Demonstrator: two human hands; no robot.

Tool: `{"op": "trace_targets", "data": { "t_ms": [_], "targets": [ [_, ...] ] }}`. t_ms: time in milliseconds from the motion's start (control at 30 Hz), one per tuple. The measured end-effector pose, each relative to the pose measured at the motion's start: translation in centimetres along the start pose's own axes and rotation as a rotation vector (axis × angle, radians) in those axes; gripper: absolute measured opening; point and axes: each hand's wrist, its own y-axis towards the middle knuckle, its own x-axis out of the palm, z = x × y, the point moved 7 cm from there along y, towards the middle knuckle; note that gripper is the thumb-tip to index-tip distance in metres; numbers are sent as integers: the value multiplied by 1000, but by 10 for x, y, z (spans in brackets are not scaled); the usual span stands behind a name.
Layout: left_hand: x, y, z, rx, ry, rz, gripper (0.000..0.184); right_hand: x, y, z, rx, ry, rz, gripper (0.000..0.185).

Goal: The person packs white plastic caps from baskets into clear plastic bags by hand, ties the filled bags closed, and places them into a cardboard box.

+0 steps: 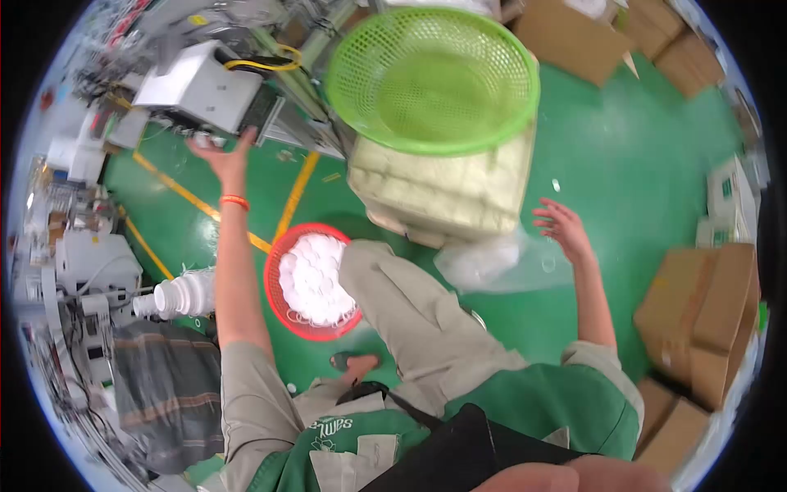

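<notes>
My left hand (223, 160) reaches out to the front edge of a white box-shaped machine (201, 86), thumb and fingers spread apart. Small pale pieces lie at its fingertips, too blurred to tell whether I touch them. My right hand (566, 231) hangs in the air over the green floor, fingers loosely stretched and nothing in them. Between my arms, a red basket (276, 302) on the floor holds several white round pieces (316, 279). A large green mesh basket (434, 146) sits on a pale, worn crate (443, 184) in front of me.
Clear plastic bagging (484, 261) lies by the crate. Cardboard boxes (684, 303) stand at the right, and more cartons (570, 37) at the back. On the left are stacked white round parts (187, 295), dark checked cloth (168, 394) and cabled equipment. Yellow lines (297, 193) mark the floor.
</notes>
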Motion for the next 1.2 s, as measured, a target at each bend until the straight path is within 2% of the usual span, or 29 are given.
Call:
{"op": "trace_targets", "data": {
  "t_ms": [33, 67, 100, 133, 167, 200, 267, 333, 400, 467, 533, 600, 667, 733, 800, 900, 933, 1033, 1100, 1133, 1167, 1200],
  "targets": [
    [-1, 0, 3, -25, 40, 47, 134, -27, -16, 13, -2, -75, 64, 36],
    [2, -4, 7, -174, 161, 31, 136, -55, -32, 26, 20, -148, 99, 34],
    [7, -6, 7, -128, 25, 11, 138, -82, -49, 41, 60, -219, 130, 33],
    [0, 6, -27, -117, 71, 12, 139, -103, -66, 52, 118, -307, 175, 32],
    [-2, 1, -25, -233, 190, 5, 138, -118, -80, 64, 166, -395, 206, 32],
    [3, -3, -20, -257, 74, 8, 137, -128, -89, 83, 243, -419, 211, 32],
    [-2, 5, -34, -270, 116, -20, 135, -132, -96, 115, 352, -411, 153, 30],
    [1, -1, -21, -326, 113, -36, 134, -126, -78, 153, 277, -410, 223, 25],
    [5, -5, -18, -330, 99, -29, 134, -106, -56, 156, -133, -366, 462, 24],
    [4, -1, -25, -320, 92, -29, 136, -63, -35, 142, -326, -413, 511, 24],
    [7, -7, -17, -326, 74, -35, 136, -28, 5, 157, -343, -737, 430, 27],
    [11, -20, -4, -332, 49, -36, 136, -4, 43, 201, -458, -1252, 460, 28],
    [12, -35, 6, -397, 10, -47, 132, -25, 95, 272, -39, -1301, 238, 31],
    [1, -47, 0, -367, -2, -46, 123, -25, 87, 251, -135, -1307, 308, 26],
    [-12, -69, 6, -288, 16, -111, 111, -29, 62, 217, -331, -1038, 422, 23],
    [-26, -130, 28, -332, -67, -209, 96, -47, 44, 206, -67, -699, 354, 28],
    [-29, -154, 36, -375, -117, -260, 90, -49, 34, 207, 89, -437, 303, 27],
    [-45, -219, 54, -587, -283, -367, 71, -52, 6, 199, 219, 98, 222, 25],
    [-53, -250, 69, -645, -398, -421, 62, -76, -6, 200, 160, -122, 333, 28],
    [-59, -262, 73, -648, -411, -419, 57, -89, -9, 193, -2, -451, 401, 27],
    [-67, -267, 77, -637, -424, -406, 57, -78, -21, 175, -22, -457, 400, 27],
    [-73, -273, 83, -614, -425, -431, 56, -59, -42, 130, -145, -374, 448, 26]
  ]
}}
